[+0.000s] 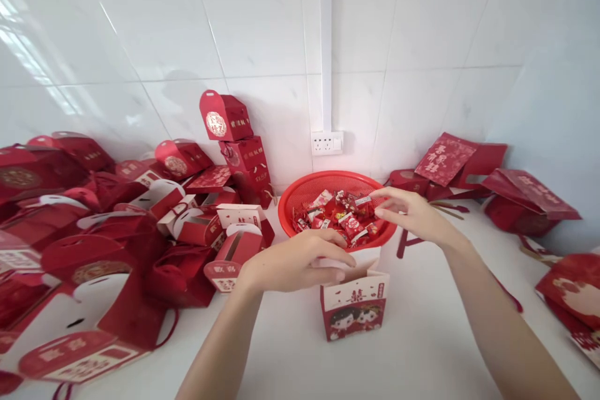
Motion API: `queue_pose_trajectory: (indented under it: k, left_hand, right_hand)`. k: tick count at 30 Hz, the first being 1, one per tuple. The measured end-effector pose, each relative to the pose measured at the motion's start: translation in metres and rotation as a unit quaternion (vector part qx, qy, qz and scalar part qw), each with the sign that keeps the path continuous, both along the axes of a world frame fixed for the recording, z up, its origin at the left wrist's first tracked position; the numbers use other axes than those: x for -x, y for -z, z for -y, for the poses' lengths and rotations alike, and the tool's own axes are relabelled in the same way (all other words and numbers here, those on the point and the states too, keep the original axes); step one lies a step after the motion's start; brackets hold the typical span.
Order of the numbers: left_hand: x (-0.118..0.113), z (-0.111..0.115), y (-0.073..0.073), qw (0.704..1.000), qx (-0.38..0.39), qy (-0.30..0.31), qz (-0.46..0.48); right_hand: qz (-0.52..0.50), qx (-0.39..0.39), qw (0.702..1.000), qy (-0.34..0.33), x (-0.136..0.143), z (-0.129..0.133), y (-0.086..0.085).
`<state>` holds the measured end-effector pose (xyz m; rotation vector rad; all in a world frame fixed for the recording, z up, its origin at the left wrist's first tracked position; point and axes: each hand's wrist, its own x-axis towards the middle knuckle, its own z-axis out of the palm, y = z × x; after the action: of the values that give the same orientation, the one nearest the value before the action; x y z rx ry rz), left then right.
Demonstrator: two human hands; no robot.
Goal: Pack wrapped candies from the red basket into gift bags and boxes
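A small red and white paper gift box [355,312], printed with two cartoon figures, stands upright on the white table with its top open. My left hand [300,259] is at the box's upper left edge, thumb and fingers around the rim; the fingertips partly cover the opening. Behind the box sits a round red plastic basket [300,190] holding many wrapped candies [349,222]. Over the basket's right rim is my right hand [415,215], its fingers apart and slightly bent, with nothing visible in them. The inside of the box is mostly hidden.
Many red gift boxes [185,275] crowd the table's left side, some stacked against the tiled wall. More red packages [445,159] lie at the back right, and a red bag [574,297] at the right edge. A socket [327,142] is on the wall behind the basket.
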<state>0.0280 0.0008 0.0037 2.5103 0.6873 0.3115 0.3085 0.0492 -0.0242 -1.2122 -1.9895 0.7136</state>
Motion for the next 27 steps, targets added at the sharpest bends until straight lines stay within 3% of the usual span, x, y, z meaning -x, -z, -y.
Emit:
queue_pose_trajectory:
  k: [5, 9, 13, 19, 24, 27]
  left_hand:
    - [0.011, -0.019, 0.01, 0.988, -0.024, -0.091, 0.125]
    - [0.018, -0.043, 0.024, 0.972, -0.037, -0.161, 0.17]
    - [0.02, -0.064, 0.044, 0.967, 0.005, -0.19, 0.169]
    - [0.013, -0.085, 0.07, 0.97, 0.035, -0.225, 0.083]
    - [0.006, -0.087, 0.067, 0.973, 0.028, -0.222, -0.055]
    - [0.003, -0.085, 0.062, 0.972, 0.036, -0.213, -0.092]
  right_hand:
    - [0.151, 0.011, 0.987, -0.055, 0.02, -0.072, 0.031]
    - [0.204, 0.063, 0.972, -0.1, 0.034, -0.102, 0.046]
    - [0.214, 0.09, 0.963, -0.137, 0.038, -0.108, 0.054]
    - [0.145, 0.081, 0.981, -0.101, 0.036, -0.108, 0.062]
    - [0.015, 0.072, 0.994, -0.081, 0.038, -0.108, 0.068]
    - [-0.068, 0.046, 0.995, -0.054, 0.039, -0.106, 0.067]
